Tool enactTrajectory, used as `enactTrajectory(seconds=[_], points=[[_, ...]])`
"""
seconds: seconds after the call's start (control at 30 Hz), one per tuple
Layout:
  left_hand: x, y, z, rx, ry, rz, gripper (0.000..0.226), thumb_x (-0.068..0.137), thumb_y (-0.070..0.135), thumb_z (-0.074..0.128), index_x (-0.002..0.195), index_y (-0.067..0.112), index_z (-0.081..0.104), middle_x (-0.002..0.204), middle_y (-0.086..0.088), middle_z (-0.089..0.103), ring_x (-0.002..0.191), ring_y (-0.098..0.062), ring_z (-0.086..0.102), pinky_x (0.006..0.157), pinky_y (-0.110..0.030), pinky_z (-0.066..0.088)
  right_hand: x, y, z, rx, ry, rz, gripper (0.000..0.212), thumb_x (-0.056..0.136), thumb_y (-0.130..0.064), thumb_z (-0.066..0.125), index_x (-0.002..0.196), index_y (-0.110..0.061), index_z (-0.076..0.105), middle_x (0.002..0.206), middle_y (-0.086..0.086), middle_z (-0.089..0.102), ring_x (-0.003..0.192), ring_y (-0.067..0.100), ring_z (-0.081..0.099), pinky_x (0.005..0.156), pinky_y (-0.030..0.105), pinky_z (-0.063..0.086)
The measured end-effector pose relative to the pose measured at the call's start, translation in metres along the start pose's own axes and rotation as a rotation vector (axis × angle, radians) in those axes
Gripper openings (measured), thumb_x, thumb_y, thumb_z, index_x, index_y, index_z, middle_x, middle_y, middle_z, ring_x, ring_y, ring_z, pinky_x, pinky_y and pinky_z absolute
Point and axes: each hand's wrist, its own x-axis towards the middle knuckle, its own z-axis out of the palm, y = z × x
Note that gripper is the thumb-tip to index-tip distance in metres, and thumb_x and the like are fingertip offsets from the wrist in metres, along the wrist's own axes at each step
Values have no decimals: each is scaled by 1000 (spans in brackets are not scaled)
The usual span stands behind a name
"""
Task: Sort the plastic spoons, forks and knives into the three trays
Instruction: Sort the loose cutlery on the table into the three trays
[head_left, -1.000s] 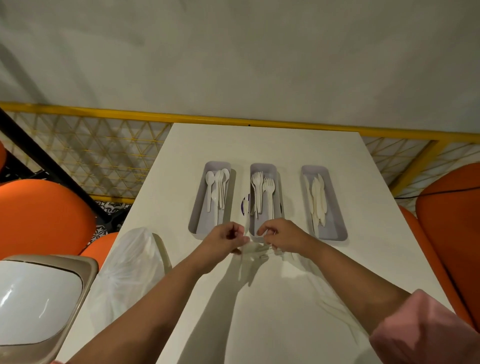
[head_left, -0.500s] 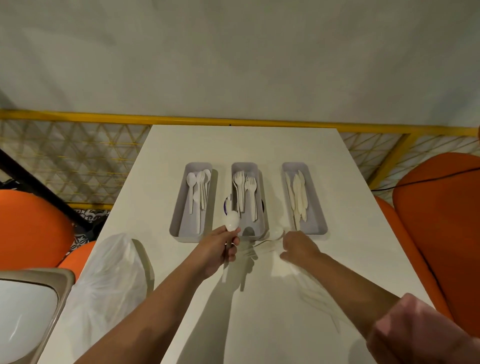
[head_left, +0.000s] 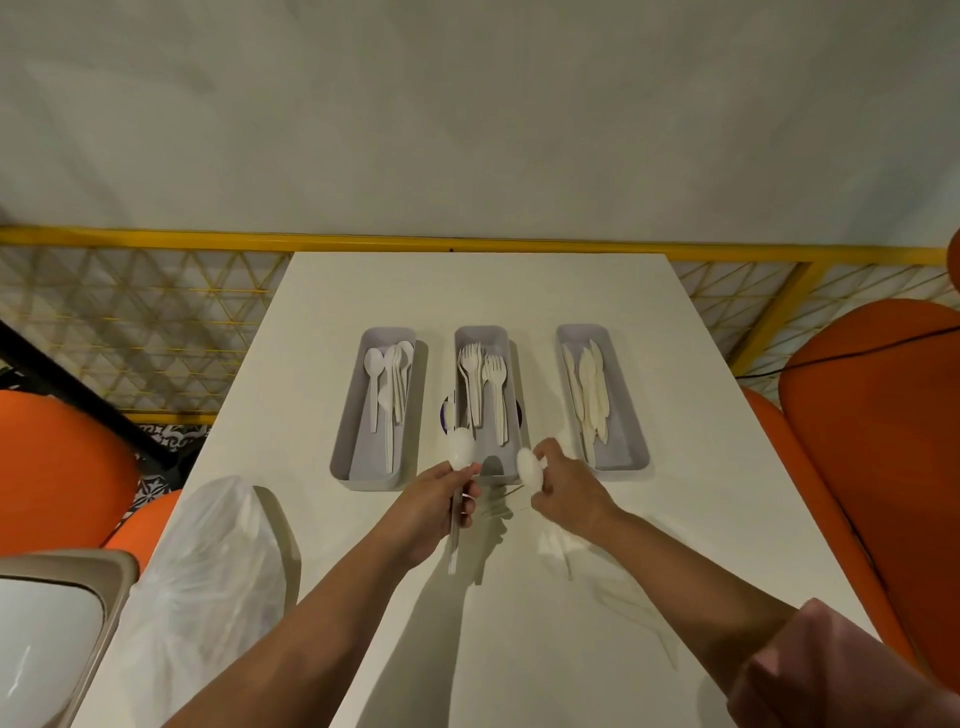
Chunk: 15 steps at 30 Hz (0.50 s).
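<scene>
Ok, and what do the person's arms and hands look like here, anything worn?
The left hand and right hand are bare: no gloves, no watch or band at either wrist. A pink sleeve covers the right upper arm; the left arm shows no sleeve in view.

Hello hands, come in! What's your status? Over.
Left hand grips a spoon. Right hand grips a second spoon. Both near the spoon tray, not in yet. Path clear.

Left hand (head_left: 434, 501) and right hand (head_left: 569, 493) curl in apparent grip.
</scene>
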Motion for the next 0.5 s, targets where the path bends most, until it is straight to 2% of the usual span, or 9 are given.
enactTrajectory(seconds=[0.13,0.23,0.33,0.43,0.5], points=[[2,1,2,22,-20,19,19,98,20,43,100,7,57,73,-5,57,64,-16,51,63,-27,44,2,-21,-15,451,-15,-98,61,81,1,62,131,-16,31,108,19,57,78,24,58,55,18,47],[2,3,7,66,-90,30,35,101,29,35,106,5,60,86,-12,65,79,-21,60,76,-32,49,4,-35,-19,659,-106,-98,60,82,5,62,131,-16,35,113,21,59,72,22,64,57,21,54],[1,10,14,71,-114,16,45,102,34,27,105,8,63,79,-7,64,71,-18,58,71,-29,47,7,-41,-12,672,-97,-106,54,83,3,63,130,-13,42,112,18,60,77,24,64,64,25,56],[3,15,17,61,-103,-6,45,102,37,27,103,7,61,80,-7,64,57,-16,53,62,-29,46,12,-39,-5,487,68,-153,44,83,-11,68,124,-12,51,100,10,51,76,11,52,67,13,45],[4,15,15,86,-96,5,41,101,36,30,100,7,59,82,-7,62,53,-15,48,56,-27,43,16,-37,-6,384,100,-174,43,84,-19,68,123,-12,54,97,3,43,76,7,45,67,9,40]])
